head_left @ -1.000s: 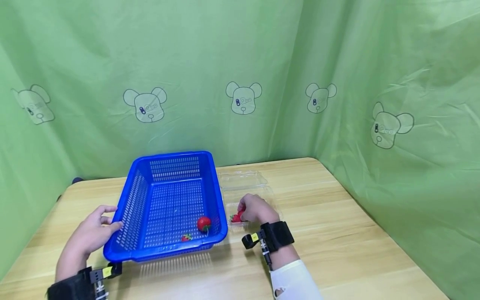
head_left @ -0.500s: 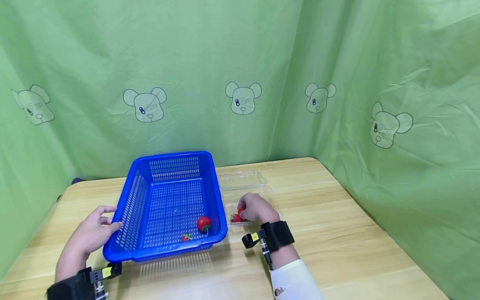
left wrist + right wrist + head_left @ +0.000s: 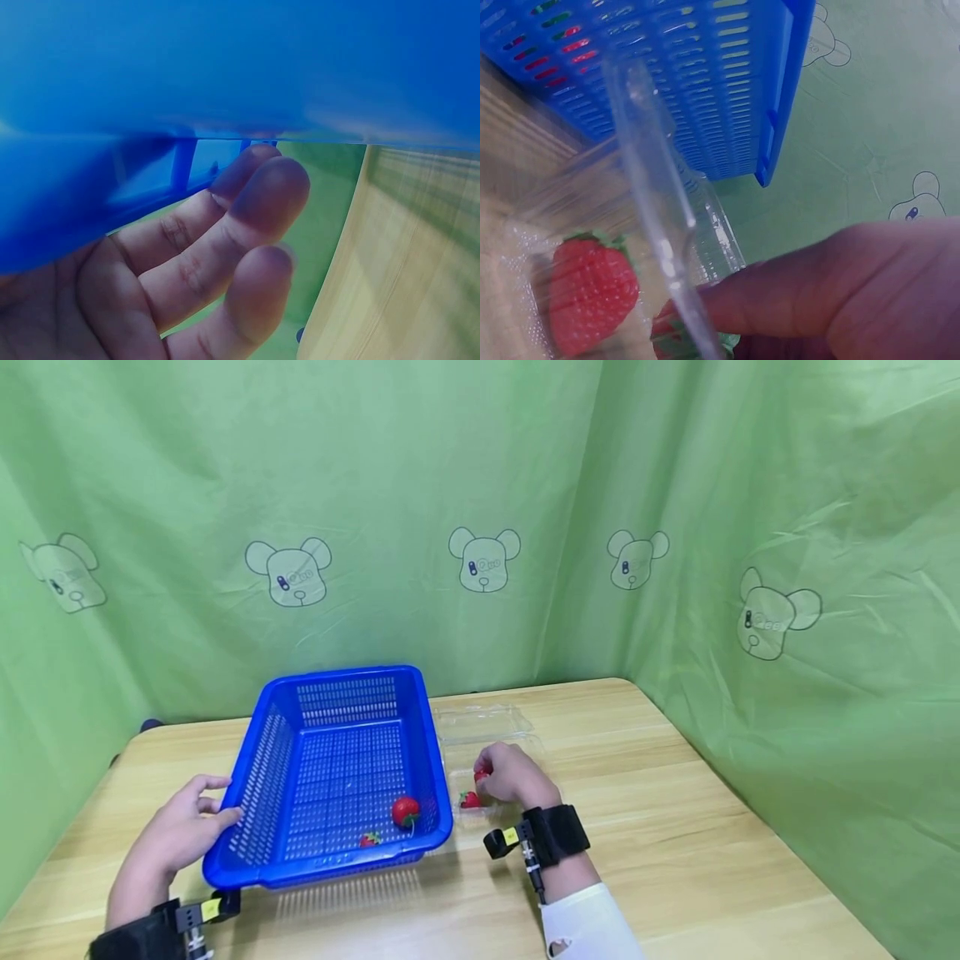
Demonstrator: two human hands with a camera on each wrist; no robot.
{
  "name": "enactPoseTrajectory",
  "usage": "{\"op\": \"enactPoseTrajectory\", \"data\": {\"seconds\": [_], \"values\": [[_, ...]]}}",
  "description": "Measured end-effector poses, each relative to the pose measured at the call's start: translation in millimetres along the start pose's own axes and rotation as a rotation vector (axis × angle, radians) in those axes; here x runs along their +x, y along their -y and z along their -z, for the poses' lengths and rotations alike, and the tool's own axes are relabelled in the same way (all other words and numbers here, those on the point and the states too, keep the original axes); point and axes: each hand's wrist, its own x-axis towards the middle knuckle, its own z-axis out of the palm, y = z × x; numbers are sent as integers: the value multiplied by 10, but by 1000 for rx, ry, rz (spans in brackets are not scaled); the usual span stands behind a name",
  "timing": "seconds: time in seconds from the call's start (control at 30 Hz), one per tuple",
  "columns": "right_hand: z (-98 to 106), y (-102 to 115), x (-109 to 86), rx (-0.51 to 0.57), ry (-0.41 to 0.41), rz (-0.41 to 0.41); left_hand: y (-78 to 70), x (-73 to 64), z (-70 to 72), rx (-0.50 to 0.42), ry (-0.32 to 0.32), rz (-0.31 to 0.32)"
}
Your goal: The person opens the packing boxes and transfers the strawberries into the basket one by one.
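My left hand (image 3: 183, 827) grips the left rim of a blue plastic basket (image 3: 242, 822), its fingers curled beneath the rim in the left wrist view. Two strawberries are in the basket, a large one (image 3: 406, 811) at the near right corner and a smaller-looking one (image 3: 370, 840) by the near wall. To the right, my right hand (image 3: 513, 777) reaches into a clear plastic clamshell box (image 3: 459, 752) and pinches a strawberry (image 3: 667, 330) by its leafy end. Another strawberry (image 3: 592, 292) lies in the box beside it, leaves up in the right wrist view.
The open lid (image 3: 483, 721) of the box lies toward the back of the wooden table (image 3: 637, 827). The basket stands close along the box's left side. A green curtain (image 3: 375, 485) hangs behind and to both sides.
The strawberry in my right hand has come slightly away from the other one in the box, which shows more fully now. My left hand and the basket stay nearly in place.
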Motion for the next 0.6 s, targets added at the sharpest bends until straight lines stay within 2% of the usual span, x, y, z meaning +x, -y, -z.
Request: {"op": "enactPoseTrajectory", "data": {"seconds": [0.17, 0.6], "values": [[20, 26, -11, 23, -16, 0, 5, 7, -1, -2, 1, 4], [84, 94, -39, 20, -53, 66, -27, -6, -4, -11, 7, 17]]}}
